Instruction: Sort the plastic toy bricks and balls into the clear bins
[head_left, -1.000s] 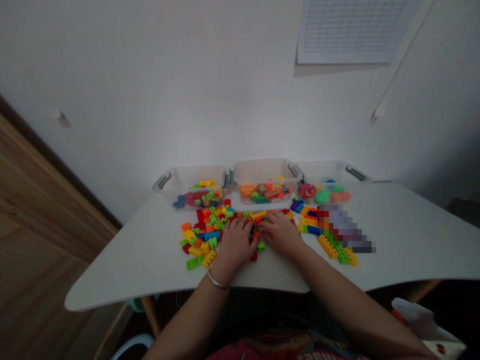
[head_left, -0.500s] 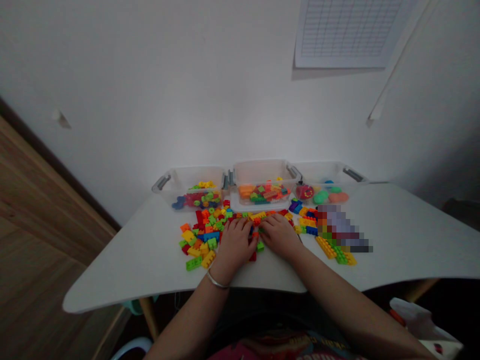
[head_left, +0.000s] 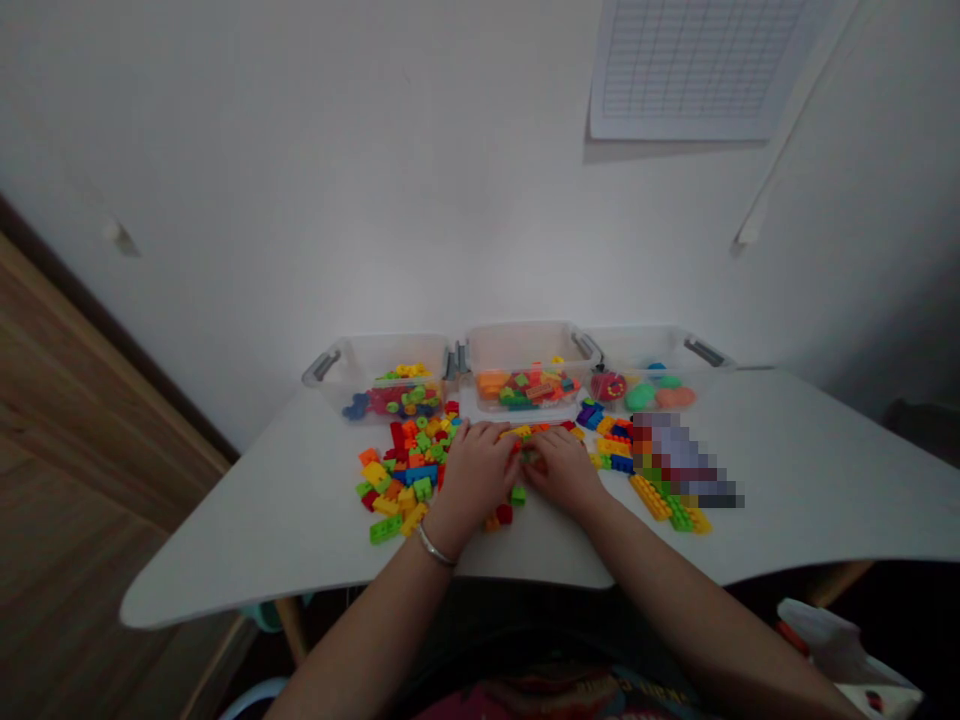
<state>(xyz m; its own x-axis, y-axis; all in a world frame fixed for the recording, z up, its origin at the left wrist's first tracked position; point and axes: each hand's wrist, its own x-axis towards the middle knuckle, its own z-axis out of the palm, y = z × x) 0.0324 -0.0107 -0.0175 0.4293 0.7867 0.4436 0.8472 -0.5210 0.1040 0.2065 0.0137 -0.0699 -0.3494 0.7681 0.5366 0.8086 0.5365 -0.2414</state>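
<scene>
My left hand (head_left: 478,472) and my right hand (head_left: 564,470) meet low over the middle of a white table, fingertips nearly touching. The fingers of both are bent and closed. A bit of red toy building brick (head_left: 517,447) shows between the fingertips; its shape is mostly hidden. Left of my left hand spreads a loose pile of small coloured building bricks (head_left: 405,462). A green brick (head_left: 518,495) lies just below the fingers, and a red brick (head_left: 505,514) is close to my left wrist. Yellow and orange bricks (head_left: 517,432) lie beyond the fingertips.
Three clear plastic boxes stand along the wall: a left box (head_left: 397,350) and a middle box (head_left: 521,345) with bricks, and a right box (head_left: 637,340) with rounded toys. Joined brick strips (head_left: 664,500) lie right, beside a pixelated patch. The white table (head_left: 247,530) has a curved front edge.
My left hand has turned and moved slightly right and up, its fingers more curled towards my right hand. The red brick near my left wrist is more exposed.
</scene>
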